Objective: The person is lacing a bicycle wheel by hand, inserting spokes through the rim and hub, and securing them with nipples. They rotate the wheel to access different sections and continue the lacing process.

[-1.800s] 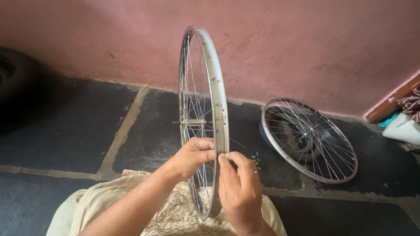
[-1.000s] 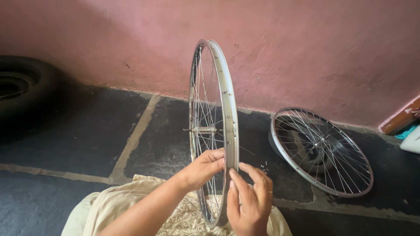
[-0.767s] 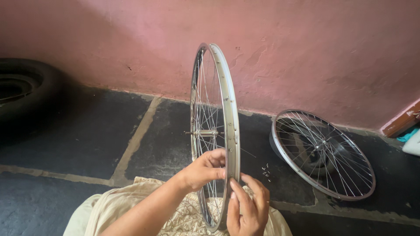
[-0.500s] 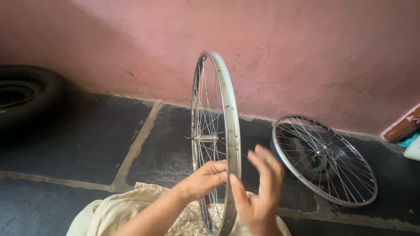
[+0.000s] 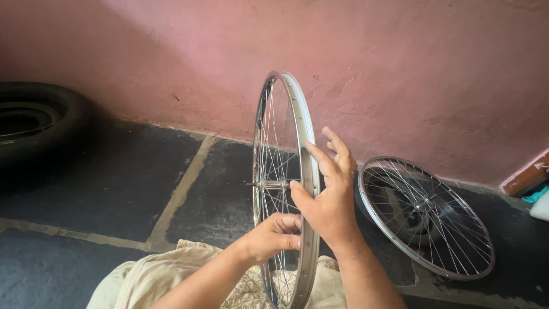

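Wheel: upright silver spoked bicycle wheel rim [image 5: 309, 171], standing near the person's lap, centre of scene.
Left hand [image 5: 273, 236]: fingers curled, pinching spokes [image 5: 280, 200] below the hub.
Right hand [image 5: 329, 194]: open, fingers spread, palm against the rim's right side.
Advice: keep the rim steady and vertical, I judge.

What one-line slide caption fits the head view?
Two bare hands, left hand and right hand, steady an upright spoked wheel.

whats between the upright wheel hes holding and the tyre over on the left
Nothing: in the head view only bare dark stone floor, with a pale joint line, lies between the upright wheel and the black tyre.
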Available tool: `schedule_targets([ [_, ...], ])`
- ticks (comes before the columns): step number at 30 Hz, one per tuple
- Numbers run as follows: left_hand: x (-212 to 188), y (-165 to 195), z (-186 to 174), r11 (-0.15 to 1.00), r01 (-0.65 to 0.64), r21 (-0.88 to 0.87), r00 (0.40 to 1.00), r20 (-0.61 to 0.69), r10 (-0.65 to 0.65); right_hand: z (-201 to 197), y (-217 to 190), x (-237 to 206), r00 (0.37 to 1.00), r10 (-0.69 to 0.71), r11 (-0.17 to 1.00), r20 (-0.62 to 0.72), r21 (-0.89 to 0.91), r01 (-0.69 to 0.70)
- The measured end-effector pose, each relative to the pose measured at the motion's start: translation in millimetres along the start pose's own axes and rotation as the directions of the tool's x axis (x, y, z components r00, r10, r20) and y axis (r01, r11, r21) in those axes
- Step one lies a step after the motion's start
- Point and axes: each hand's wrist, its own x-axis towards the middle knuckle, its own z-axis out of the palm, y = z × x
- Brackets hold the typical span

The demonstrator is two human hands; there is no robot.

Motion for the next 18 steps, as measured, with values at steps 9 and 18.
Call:
schedule_targets([
  [9,0,-4,0,0.980,-0.030,0.195,1.000,-0.002,0.031,-1,-2,-51,0.993,0.111,0.971,-0.032,0.218,-0.102],
  [18,-6,16,12,0.999,-0.005,0.045,0.999,0.032,0.004,36,-19,-195,0.946,0.282,0.662,-0.161,0.747,-0.070],
])
